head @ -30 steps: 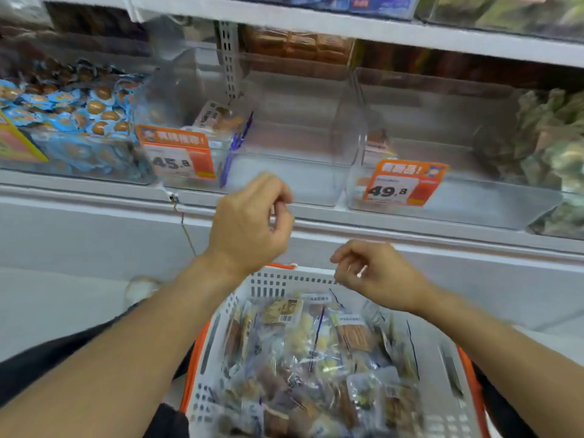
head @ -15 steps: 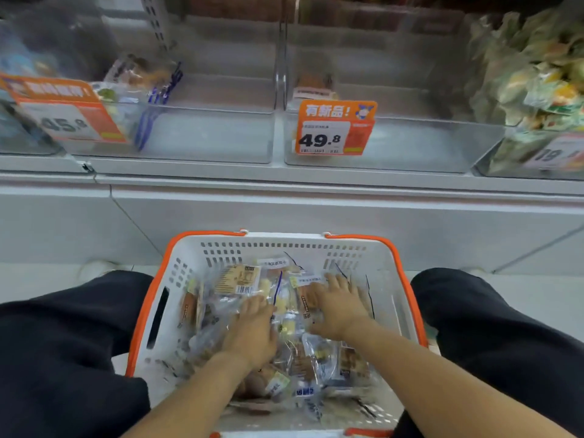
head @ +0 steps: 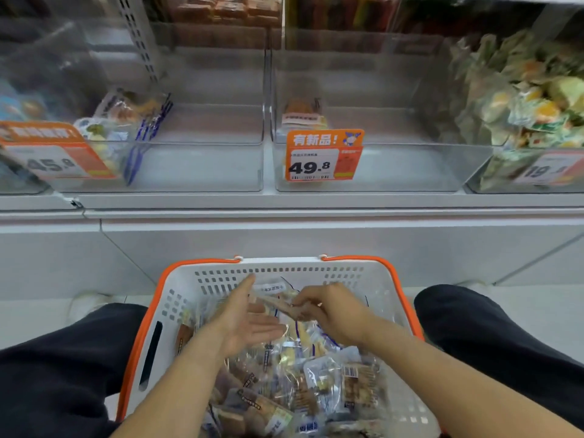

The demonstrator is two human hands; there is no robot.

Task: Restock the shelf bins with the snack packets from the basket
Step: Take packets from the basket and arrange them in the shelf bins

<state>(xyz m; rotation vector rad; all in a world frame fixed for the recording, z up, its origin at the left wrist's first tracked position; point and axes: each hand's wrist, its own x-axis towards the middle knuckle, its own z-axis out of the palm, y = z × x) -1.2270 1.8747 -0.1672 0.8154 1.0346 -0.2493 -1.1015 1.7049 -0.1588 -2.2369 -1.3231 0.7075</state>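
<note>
1. Basket (head: pixel 189 292): white with an orange rim, set between my knees on the floor below the shelf (head: pixel 284 200); it is heaped with clear-wrapped snack packets (head: pixel 303 384).
2. My right hand (head: pixel 331 314): over the far half of the basket, fingers curled. The grip pinches one snack packet (head: pixel 278 303) at its right end, and the packet lies tilted, its other end pointing up and to the left (the wrapper is blurred, so I cannot read its print).
3. My left hand (head: pixel 249 320): palm turned up and toward the right, fingers straight and spread, thumb raised toward the basket's far wall. This grip is slack and holds nothing; its fingers lie just under the pinched packet, and I cannot tell whether they touch it.
4. Left clear bin (head: pixel 202 165): on the shelf, carrying an orange price tag (head: pixel 53 153) reading 45.8; a few packets (head: pixel 123 115) sit in its left end.
5. Middle clear bin (head: pixel 395 165): just beside the left one, with an orange tag (head: pixel 322 156) reading 49.8; a small stack of packets (head: pixel 303 115) rests behind that tag.
6. Right bin (head: pixel 505 181): piled high with green and yellow wrapped sweets (head: pixel 531 102).
7. My legs (head: pixel 63 374): in dark trousers, one on each side of the basket.
</note>
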